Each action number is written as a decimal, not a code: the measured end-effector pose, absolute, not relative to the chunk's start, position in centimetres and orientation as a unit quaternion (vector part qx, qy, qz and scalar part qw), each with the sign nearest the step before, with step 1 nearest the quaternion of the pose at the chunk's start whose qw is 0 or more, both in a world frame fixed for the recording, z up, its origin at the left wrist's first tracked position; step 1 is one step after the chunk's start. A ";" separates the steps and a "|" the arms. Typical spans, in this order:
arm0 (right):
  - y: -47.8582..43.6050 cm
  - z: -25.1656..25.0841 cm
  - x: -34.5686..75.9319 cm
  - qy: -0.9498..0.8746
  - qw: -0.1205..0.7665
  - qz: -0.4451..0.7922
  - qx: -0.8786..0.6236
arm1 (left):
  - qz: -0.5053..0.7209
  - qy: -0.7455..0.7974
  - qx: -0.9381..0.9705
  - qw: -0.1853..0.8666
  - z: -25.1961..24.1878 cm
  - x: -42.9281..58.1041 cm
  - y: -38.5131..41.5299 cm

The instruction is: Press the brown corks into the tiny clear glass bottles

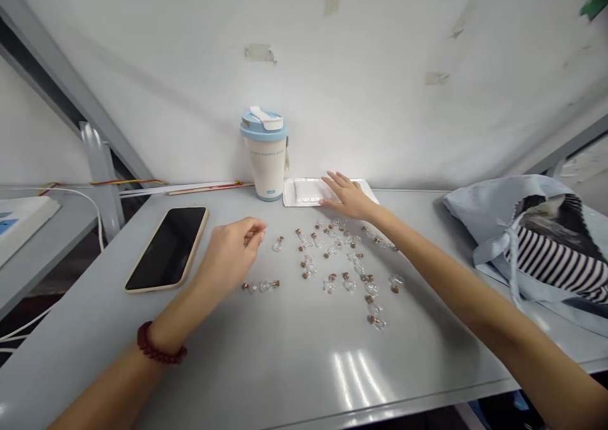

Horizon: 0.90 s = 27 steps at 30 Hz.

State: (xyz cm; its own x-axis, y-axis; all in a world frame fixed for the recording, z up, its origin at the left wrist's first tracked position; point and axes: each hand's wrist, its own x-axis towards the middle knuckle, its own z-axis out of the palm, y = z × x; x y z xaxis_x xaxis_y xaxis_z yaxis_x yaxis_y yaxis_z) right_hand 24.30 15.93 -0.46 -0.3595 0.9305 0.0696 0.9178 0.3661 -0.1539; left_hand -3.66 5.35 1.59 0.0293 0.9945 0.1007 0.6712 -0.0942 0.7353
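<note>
"Head view: what to say of the left hand (230, 252)?"

"Curled narrow, with fingertips drawn in near the thumb. Cannot tell about anything pinched inside. Poised above the grey bench (294, 366), between the black-screened phone (167, 246) and a lone corked bottle (277, 246). Around the wrist, a dark red bracelet (156, 352)."

"And the right hand (349, 197)?"

"Spread wide, palm down, at the white packet (308, 191) by the wall. Cannot tell about full contact there."

"Where to find the rest of the little glass bottles (332, 248)?"

"Scattered loosely across the middle of the bench, mostly on their sides, with brown corks in the necks. Near the right forearm for the most part, some almost beneath it."

"Any apart from that scatter?"

"Yes, besides the lone one: a pair of bottles (268, 285) end to end, nearer the front, corks pointing outward."

"And around the edges?"

"At the back, just beside the packet, an upright cream cup (268, 164) with a blue lid. Far right, a pale blue bag (484, 205), gaping, with striped lining."
</note>
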 end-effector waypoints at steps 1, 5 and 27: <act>16.9 -0.8 24.5 -0.820 0.046 0.060 -0.568 | 0.306 0.625 0.668 0.262 1.4 -3.8 5.5; 18.1 -2.6 25.9 -0.832 0.028 0.078 -0.549 | 0.308 0.625 0.656 0.288 0.4 -4.3 6.1; 18.0 -1.8 25.9 -0.869 0.010 0.178 -0.462 | 0.200 0.579 0.779 0.135 -1.4 4.3 19.6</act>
